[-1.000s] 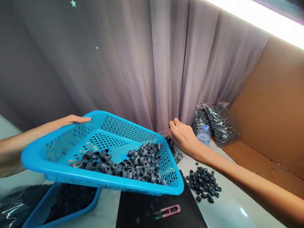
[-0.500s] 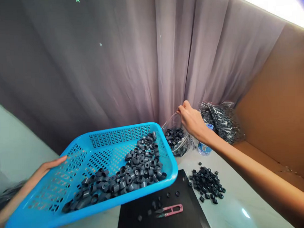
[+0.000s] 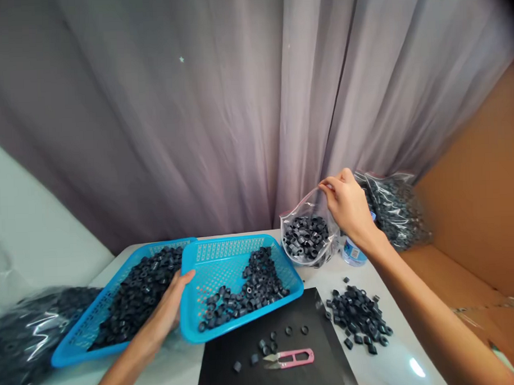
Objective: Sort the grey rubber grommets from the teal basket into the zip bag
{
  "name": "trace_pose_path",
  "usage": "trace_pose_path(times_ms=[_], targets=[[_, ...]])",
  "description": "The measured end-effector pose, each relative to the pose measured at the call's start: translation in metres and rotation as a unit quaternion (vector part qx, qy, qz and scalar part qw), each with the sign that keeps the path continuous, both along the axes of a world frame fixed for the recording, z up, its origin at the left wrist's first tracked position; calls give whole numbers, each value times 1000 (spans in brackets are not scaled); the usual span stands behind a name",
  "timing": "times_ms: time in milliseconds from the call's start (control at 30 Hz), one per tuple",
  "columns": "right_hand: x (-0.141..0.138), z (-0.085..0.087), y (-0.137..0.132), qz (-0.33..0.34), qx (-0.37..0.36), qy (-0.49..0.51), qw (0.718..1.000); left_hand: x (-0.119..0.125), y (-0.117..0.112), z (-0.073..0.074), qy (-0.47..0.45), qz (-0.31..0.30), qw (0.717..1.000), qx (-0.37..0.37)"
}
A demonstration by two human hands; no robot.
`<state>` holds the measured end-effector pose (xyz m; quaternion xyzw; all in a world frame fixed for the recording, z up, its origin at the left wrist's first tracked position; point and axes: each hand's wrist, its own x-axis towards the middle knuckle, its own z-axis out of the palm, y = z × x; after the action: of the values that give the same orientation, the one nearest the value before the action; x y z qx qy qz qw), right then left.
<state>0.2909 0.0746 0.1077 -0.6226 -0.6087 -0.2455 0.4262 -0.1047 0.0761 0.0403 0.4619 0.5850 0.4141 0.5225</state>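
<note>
My left hand (image 3: 168, 308) grips the left rim of a blue perforated tray (image 3: 209, 259) that rests on the table with several dark grey plastic rings heaped along its right side. My right hand (image 3: 350, 206) pinches the top edge of a clear zip bag (image 3: 307, 238) partly filled with the same rings, holding it up just behind the tray's far right corner. A second blue tray (image 3: 97, 321) full of rings lies to the left, partly under the first.
A black mat (image 3: 246, 372) holds pink thread snips (image 3: 294, 358) and a few loose rings. A loose pile of rings (image 3: 360, 315) lies right of it. A water bottle (image 3: 352, 254), more filled bags (image 3: 395, 210), a cardboard box (image 3: 472, 218) and a curtain (image 3: 220, 115) stand behind.
The blue tray, held high and tilted before, has come down flat onto the table. My right hand has lifted the zip bag's edge higher. The view tilted down.
</note>
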Motion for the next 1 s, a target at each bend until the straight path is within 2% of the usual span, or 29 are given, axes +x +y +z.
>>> trace_pose_path(times_ms=[100, 167, 267, 367, 500, 600, 700, 767, 833, 900, 1000], targets=[[3, -3, -1, 7, 34, 40, 999, 11, 13, -9, -21, -13, 996, -90], [4, -6, -2, 6, 57, 68, 996, 16, 24, -14, 16, -37, 994, -98], [4, -12, -5, 6, 82, 115, 990, 13, 42, -23, 113, -65, 991, -28], [2, -15, -8, 18, 93, 134, 986, 5, 54, -31, 197, -48, 979, 32], [-2, -17, -11, 30, 109, 128, 985, 11, 54, -35, 336, -17, 933, 125], [-5, -20, -12, 31, 119, 135, 983, 45, 52, -34, 419, -52, 885, 198], [-7, -23, -12, 34, 120, 157, 980, 101, 57, -36, 466, -163, 833, 250], [-6, -23, -11, 31, 120, 162, 979, 138, 67, -40, 486, -226, 805, 253], [-4, -19, -8, 24, 119, 150, 981, 164, 77, -47, 502, -272, 787, 234], [-2, -13, -4, 20, 113, 133, 984, 176, 84, -54, 513, -300, 774, 218], [2, -6, 3, 20, 100, 112, 988, 172, 89, -63, 523, -321, 758, 220]])
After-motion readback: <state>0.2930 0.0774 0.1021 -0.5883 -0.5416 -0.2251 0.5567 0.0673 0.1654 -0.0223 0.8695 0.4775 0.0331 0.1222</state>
